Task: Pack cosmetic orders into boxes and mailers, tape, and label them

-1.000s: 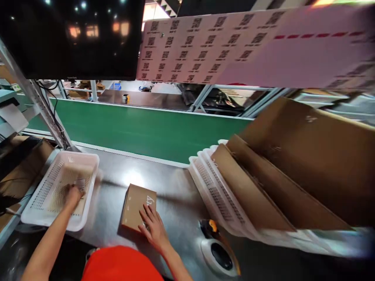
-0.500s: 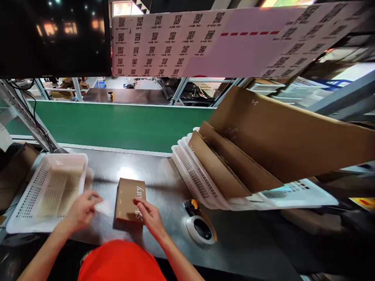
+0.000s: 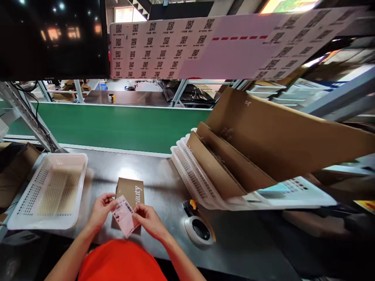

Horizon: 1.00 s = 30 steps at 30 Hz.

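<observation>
A printed shipping label [image 3: 125,219] with barcodes is pinched at its left edge by my left hand [image 3: 102,210]. On its right edge, the fingers of my right hand [image 3: 149,220] are closed as well. The label slants over a small brown cardboard box [image 3: 129,185] with white lettering on its lid, hiding the lower part of it. Whether the label touches the lid I cannot tell. The box lies flat on the metal table [image 3: 159,183], close to my body.
At the left stands a white perforated basket [image 3: 82,183]. To the right are a tape dispenser with a tape roll [image 3: 199,230] and stacked white baskets [image 3: 193,175] holding large cardboard sheets [image 3: 278,132]. A green conveyor belt [image 3: 125,127] runs behind the table, under a monitor [image 3: 52,43] and a QR-code board [image 3: 205,50].
My left hand has moved right, from beside the basket to the box, bringing the label over it. My right hand has closed on the label's other edge.
</observation>
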Available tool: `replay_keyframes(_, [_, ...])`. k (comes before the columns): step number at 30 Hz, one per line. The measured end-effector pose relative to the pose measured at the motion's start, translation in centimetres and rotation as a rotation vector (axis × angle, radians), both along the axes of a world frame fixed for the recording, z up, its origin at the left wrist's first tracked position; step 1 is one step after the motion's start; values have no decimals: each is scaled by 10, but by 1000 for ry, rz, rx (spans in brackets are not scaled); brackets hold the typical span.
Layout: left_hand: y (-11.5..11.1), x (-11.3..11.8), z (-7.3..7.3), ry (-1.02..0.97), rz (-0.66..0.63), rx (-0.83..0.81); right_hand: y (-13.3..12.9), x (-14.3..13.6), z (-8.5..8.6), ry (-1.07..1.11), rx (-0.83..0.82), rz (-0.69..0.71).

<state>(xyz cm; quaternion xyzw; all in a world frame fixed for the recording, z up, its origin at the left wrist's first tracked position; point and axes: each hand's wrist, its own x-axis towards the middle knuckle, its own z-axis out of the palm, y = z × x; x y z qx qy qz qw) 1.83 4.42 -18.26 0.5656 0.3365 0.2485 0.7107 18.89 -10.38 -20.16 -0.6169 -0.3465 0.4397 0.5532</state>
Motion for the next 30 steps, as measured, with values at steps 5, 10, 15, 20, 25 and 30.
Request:
replay_keyframes(5, [-20,13,-2,68,-78,27,9,-7,7,-69,73,-65])
replay_keyframes(10, [-27,17,2,63,-81,103,11,-12,16,-414,175,-87])
replay_keyframes(15, [-28,21,4,79,-98,171,6,-12,24,-668,311,-73])
replay_keyframes(20, [-30,22,6,71,-117,184,7,-10,28,-750,340,-71])
replay_keyframes(25, [-28,20,10,133,-162,322,5,-7,24,-928,344,-14])
replay_keyframes(30, [-27,18,10,193,-222,432,4,-6,16,-1092,428,-33])
